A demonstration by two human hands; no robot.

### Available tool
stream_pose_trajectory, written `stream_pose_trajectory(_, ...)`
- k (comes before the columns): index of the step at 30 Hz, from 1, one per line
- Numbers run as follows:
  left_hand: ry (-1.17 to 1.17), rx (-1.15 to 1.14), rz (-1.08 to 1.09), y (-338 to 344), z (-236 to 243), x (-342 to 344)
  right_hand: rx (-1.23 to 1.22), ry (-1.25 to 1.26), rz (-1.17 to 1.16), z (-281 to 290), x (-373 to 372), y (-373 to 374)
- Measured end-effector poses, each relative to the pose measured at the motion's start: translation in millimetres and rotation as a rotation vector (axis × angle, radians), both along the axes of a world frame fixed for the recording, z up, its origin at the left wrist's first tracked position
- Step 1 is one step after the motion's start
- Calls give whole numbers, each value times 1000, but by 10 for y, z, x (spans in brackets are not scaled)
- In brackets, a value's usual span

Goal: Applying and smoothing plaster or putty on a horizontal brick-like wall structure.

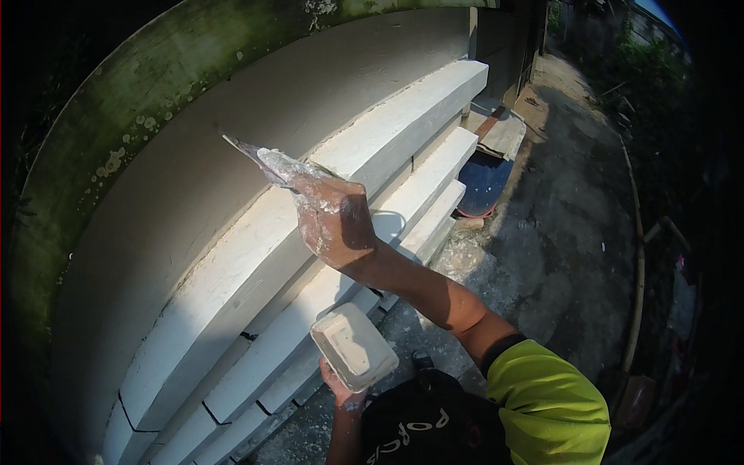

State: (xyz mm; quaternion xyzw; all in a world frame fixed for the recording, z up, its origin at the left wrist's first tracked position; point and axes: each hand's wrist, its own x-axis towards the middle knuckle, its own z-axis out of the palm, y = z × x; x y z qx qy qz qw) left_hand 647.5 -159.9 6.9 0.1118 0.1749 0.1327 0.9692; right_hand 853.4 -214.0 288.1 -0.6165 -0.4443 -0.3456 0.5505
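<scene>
My right hand (333, 217), streaked with white paste, is closed around a putty knife (260, 158). The knife's thin, smeared blade points up and left, in front of the grey wall above the top white ledge (232, 256); whether it touches the wall I cannot tell. Lower down, my left hand (339, 385) grips a rectangular off-white tub (378, 375) from beneath and the side. Pale paste (355, 345) lies inside the tub, partly in shadow. Most of the left hand's fingers are hidden by the tub.
Several stepped white ledges (434, 163) run along the wall (155, 201), with dark gaps at some joints. A mossy green wall edge (139, 85) curves above. A dark blue container (487, 186) under a board (496, 132) stands past the ledges' far end. To the right lies a concrete path (566, 194).
</scene>
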Motion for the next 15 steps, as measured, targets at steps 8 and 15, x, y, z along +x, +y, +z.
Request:
stream_pose_trajectory(8,-29,9,85,-73,-108,-45,-26,302,-674,299,1996,-826)
stream_pose_trajectory(15,8,67,53,-123,0,89,-134,226,-85,138,654,-302)
